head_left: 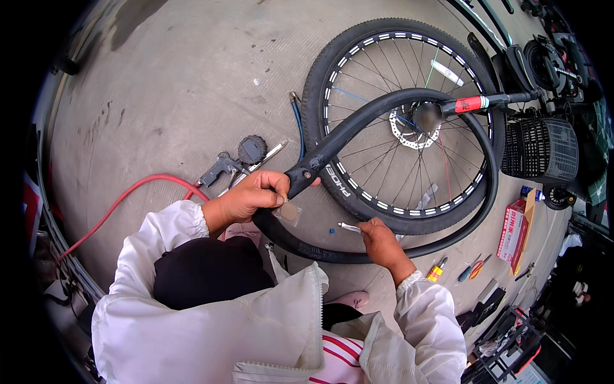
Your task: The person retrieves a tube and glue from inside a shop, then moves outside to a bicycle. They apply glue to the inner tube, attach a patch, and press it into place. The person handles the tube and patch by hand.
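My left hand (257,193) is closed around a black bicycle inner tube (339,137), with a finger showing past its far side. From its thumb and fingertip hangs a small tan patch (290,212) on clear film. Just above the thumb, a small round spot shows on the inner tube. My right hand (382,246) pinches a small silvery-white tube (348,226), its tip pointing left toward the patch. The inner tube loops over a bicycle wheel (409,217) with a black tyre and passes by my right hand.
A red hose (137,184) runs from the left to a grey tool (220,169). A small blue cap (332,231) lies between my hands. A yellow bottle (437,269), screwdriver (470,269), scissors (480,267) and red-white box (513,232) sit right. Behind them stands a black basket (540,148).
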A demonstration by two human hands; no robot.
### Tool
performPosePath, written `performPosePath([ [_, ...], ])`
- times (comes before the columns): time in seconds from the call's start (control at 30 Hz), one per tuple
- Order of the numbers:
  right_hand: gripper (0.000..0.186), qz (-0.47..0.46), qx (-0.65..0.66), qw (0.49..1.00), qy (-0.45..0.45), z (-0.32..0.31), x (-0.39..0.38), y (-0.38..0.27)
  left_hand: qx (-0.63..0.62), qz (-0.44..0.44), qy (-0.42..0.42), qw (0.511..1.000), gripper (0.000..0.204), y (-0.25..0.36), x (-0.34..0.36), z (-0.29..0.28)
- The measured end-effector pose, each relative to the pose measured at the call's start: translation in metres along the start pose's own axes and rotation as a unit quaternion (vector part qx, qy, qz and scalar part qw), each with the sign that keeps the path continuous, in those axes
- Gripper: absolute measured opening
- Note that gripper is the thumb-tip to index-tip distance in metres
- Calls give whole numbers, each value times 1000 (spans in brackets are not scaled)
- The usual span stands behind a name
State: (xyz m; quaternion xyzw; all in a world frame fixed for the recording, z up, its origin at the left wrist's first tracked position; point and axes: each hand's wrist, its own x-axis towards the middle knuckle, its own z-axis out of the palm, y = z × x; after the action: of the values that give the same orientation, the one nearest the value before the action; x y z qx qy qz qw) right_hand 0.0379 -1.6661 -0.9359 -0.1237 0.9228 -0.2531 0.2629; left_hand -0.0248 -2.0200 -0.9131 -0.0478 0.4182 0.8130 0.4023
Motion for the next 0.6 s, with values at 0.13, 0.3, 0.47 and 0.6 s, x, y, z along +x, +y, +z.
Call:
performPosePath([
  [0.13, 17, 24, 32, 999, 32, 33, -12, 24, 5, -10, 5, 1000, 4, -2, 0, 4],
  [0.3, 15, 28, -168, 984, 51, 35, -27, 7, -11, -28, -4, 1000, 5, -7, 3, 7],
  [0.47, 26, 101, 515, 849, 65, -2, 3, -99, -18, -6, 22, 1000, 7, -18, 10, 15],
  [0.6, 23, 98, 655, 741, 105, -6, 16, -154, -13, 5, 38, 999, 9, -19, 12, 18],
])
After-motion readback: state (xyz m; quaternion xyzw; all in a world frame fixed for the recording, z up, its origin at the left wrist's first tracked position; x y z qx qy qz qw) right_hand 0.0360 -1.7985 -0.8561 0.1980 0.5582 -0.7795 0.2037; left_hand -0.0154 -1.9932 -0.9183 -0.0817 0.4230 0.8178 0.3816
